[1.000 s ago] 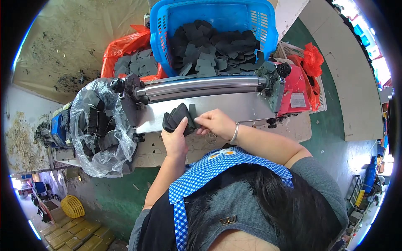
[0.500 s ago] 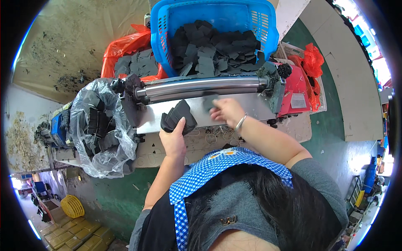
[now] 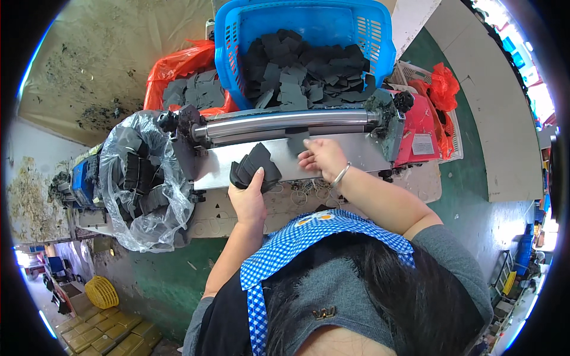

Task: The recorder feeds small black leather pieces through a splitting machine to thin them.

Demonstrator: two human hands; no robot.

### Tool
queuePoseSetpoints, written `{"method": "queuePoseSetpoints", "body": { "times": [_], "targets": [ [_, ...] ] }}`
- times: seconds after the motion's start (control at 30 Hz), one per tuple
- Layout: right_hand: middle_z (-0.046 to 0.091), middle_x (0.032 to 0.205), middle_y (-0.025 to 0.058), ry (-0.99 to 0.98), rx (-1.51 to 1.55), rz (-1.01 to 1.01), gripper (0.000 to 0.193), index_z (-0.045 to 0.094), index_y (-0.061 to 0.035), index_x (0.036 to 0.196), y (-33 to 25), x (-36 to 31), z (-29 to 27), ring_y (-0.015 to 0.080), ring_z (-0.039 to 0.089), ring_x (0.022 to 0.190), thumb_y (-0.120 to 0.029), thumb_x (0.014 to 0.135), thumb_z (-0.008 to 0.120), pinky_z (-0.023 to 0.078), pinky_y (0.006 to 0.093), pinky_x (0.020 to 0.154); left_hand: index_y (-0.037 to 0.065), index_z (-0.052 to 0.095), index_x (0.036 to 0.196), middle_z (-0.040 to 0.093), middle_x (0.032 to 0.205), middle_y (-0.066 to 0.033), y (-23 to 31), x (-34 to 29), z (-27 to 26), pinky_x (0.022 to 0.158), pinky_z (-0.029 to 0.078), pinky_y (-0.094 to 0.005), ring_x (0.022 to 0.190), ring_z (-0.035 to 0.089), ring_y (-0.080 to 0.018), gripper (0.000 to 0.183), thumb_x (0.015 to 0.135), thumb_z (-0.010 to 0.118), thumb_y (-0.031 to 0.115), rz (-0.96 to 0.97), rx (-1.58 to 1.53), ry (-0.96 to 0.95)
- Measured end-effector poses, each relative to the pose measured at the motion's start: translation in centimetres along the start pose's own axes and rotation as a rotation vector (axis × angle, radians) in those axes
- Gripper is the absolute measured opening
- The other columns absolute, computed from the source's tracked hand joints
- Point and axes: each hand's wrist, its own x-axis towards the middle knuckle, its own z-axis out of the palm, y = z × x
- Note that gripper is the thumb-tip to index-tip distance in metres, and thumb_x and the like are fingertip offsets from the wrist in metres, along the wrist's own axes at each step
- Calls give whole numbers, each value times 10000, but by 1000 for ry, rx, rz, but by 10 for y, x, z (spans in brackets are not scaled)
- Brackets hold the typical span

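Note:
A fanned stack of thin black sheet pieces [image 3: 256, 165] is gripped in my left hand [image 3: 247, 200], the thumb pressed over its near edge. My right hand [image 3: 325, 158] is closed, with thumb and fingertips at the near edge of a single dark sheet piece [image 3: 298, 142]. The far edge of that piece meets the gap below the shiny metal roller [image 3: 285, 123]. Both hands are over the flat metal feed plate [image 3: 214, 166] on the near side of the roller machine.
Behind the roller, a blue plastic basket [image 3: 309, 13] holds many dark pieces. To its left lies a red bag [image 3: 172, 64] with more. A clear plastic bag [image 3: 178, 221] of black stacks hangs at the machine's left; the red housing [image 3: 409, 145] is at the right.
The single piece, blurred by motion before, now lies sharp against the roller with my right hand at its near edge. My left hand and its stack have shifted very slightly right.

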Motion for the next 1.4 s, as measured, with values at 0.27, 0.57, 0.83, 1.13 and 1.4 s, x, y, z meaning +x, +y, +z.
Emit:
{"method": "queuePoseSetpoints", "body": {
  "times": [0.27,0.57,0.83,1.13,1.4],
  "targets": [
    [616,660,100,-55,-920,-1190,146,624,-15,774,5,-45,19,202,605,557,-153,786,668,473,295,515,-33,560,1027,608,964,-63,9,-15,5,778,482,-271,825,581,-121,267,780,660,-13,112,140,22],
    [616,666,28,-415,-654,-514,163,610,-31,707,0,-46,23,98,583,624,-115,715,749,468,255,582,-29,571,1074,625,1013,-103,21,-16,2,799,494,-294,899,612,-169,312,771,639,-53,-191,-45,-239],
    [626,735,34,-584,-263,-235,115,612,-25,777,4,-44,21,98,589,684,-64,754,717,473,218,649,-29,569,1084,629,994,-96,31,-12,0,777,506,-293,861,620,-162,333,761,650,-57,-191,1,-282],
    [614,832,53,-582,-73,-83,126,596,-17,847,6,-44,24,136,611,722,-107,811,678,517,252,694,-32,570,1090,627,1003,-89,33,-5,-2,784,501,-289,865,617,-158,334,765,640,-59,-102,28,-291],
    [622,848,159,-55,97,0,273,487,24,978,0,-7,-2,196,638,647,-247,942,479,534,267,552,-23,574,1087,626,1031,-95,35,1,-13,845,472,-304,919,609,-178,344,750,636,-57,-179,-116,-191]
  ]
}}
